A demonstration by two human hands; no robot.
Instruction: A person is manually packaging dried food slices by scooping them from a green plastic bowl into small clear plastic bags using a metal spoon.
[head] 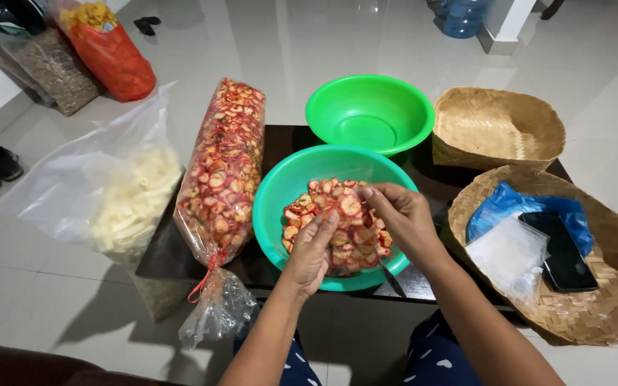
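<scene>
Here, hands: both are over the near green bowl point(280, 207) of red-rimmed cracker slices point(337, 229).
Left hand point(310, 250): fingers pressed together, tips resting on the slices, apparently holding a few.
Right hand point(402, 214): fingers curled, pinching one slice at its fingertips.
Bowl's place: on a dark low table point(280, 143), just beside a long tied bag of the same crackers point(223, 171).
Nearby: empty green bowl point(370, 111) behind; woven basket point(609, 286) with plastic bags and a phone point(559, 250) to the right.
Risk: the slices look brittle, so a hard pinch could snap them.
Risk: the bowl overhangs the table's near edge; downward pressure on that rim could tip it.
</scene>
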